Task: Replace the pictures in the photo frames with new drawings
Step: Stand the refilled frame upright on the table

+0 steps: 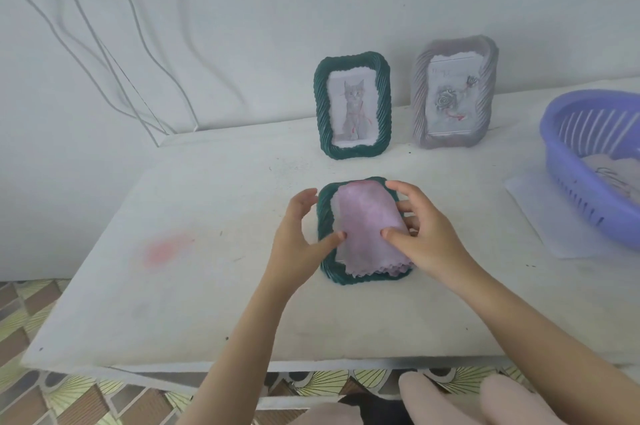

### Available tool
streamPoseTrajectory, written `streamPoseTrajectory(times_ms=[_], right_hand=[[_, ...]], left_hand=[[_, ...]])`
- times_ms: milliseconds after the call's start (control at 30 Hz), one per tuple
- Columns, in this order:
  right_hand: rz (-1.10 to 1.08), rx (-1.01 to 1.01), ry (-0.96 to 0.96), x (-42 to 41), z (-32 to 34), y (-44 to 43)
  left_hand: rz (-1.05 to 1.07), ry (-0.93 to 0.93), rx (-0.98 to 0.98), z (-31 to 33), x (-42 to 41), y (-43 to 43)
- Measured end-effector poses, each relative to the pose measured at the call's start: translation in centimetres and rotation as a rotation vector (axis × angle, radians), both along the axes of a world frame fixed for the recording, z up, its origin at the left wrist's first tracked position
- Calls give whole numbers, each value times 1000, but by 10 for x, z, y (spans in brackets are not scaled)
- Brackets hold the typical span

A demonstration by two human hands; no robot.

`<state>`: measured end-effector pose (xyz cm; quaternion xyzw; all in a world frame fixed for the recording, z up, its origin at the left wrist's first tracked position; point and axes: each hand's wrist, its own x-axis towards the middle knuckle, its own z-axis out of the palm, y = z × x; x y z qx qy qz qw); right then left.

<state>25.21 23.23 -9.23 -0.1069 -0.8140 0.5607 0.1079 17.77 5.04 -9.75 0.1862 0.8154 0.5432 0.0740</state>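
**Green frame (pixel 341 279) lies flat under a pink cloth (pixel 363 223)**

We hold it near the middle of the white surface (pixel 207 286). Our left hand (pixel 294 234) curls its fingers (pixel 307 197) round the frame's left rim, thumb touching the cloth's edge. Our right hand (pixel 426 237) pinches the cloth, thumb on top, fingers curled at its right side. Behind, a second green frame (pixel 320 105) with a cat drawing (pixel 353 109) and a grey frame (pixel 420 95) with a rose drawing (pixel 450 102) stand upright. A purple basket (pixel 554 133) sits at the right.
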Motion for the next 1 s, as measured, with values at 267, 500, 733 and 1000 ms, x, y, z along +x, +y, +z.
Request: streamPoseTrajectory(times_ms=[267, 500, 733, 1000], right_hand=[[43, 662, 68, 0, -10, -10], [171, 868, -184, 3, -31, -18], [168, 975, -238, -11, -22, -14], [170, 999, -242, -44, -24, -19]], left_hand=[[-244, 30, -300, -14, -7, -14], [-370, 166, -480, -23, -17, -22], [-427, 209, -553, -23, -25, -28], [-419, 235, -546, -28, -25, -28]])
